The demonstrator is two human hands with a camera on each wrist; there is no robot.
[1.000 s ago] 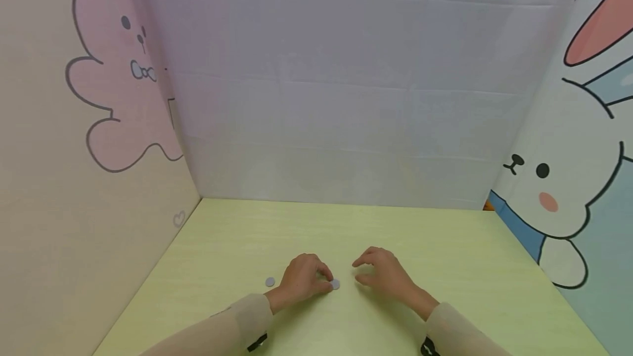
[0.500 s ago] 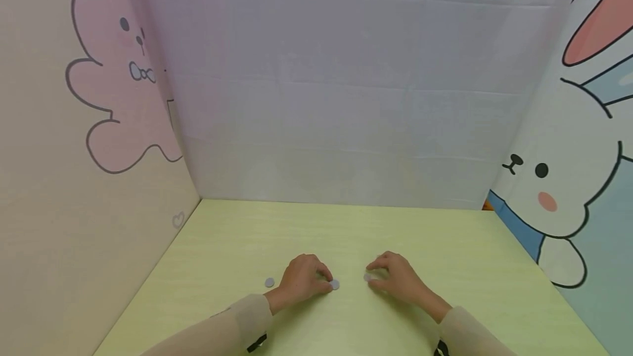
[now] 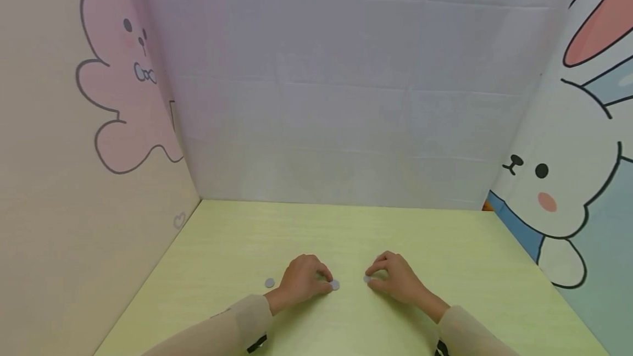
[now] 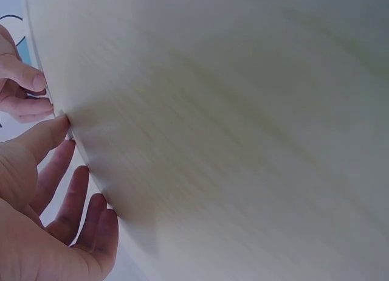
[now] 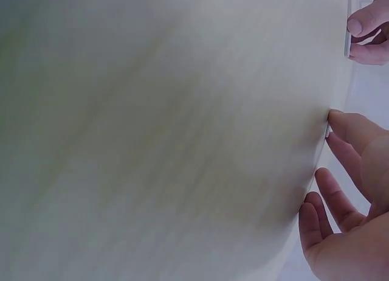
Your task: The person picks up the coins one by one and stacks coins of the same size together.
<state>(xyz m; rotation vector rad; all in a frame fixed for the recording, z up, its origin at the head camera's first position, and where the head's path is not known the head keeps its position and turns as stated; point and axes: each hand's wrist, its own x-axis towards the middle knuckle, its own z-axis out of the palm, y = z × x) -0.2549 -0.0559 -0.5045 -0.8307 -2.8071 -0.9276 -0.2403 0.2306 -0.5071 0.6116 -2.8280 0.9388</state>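
pinching the left edge of the middle disc (image 3: 336, 285), the left hand (image 3: 305, 278) has its grip drawn down to thumb and forefinger; that disc sits at the fingertips, on the pale yellow-green counter (image 3: 277, 229); facing it, the right hand (image 3: 395, 277) has its grip drawn together too, thumb and forefinger pinching the right disc (image 3: 366, 278), which shows only in part between the fingertips; the two held discs are near each other but apart; the left disc (image 3: 269, 283) lies flat on the counter, just to the left of the left wrist; the left wrist view looks low along the surface, with a thin pale edge between thumb and forefinger; both arms wear beige sleeves (image 3: 222, 324), with dark straps (image 3: 257, 343) under the cuffs; beyond the counter is a pale, creased sheet (image 3: 316, 98); a pink cartoon figure (image 3: 111, 125) decorates the left side, a white cartoon rabbit (image 3: 573, 142) the right.
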